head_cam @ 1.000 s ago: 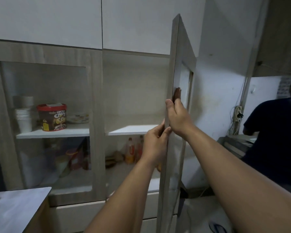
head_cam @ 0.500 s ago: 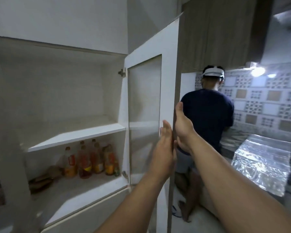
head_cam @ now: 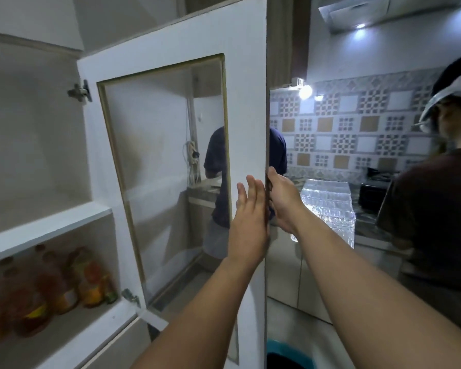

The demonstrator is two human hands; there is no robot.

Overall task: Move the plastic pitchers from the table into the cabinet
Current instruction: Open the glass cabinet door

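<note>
At nine o'clock the cabinet (head_cam: 37, 155) stands open above a shelf (head_cam: 45, 230). The left hand (head_cam: 248, 209), fingers straight, lies flat against the door (head_cam: 248, 102); the right hand (head_cam: 284, 201) curls round the door's upright edge. No pitchers are visible.
</note>
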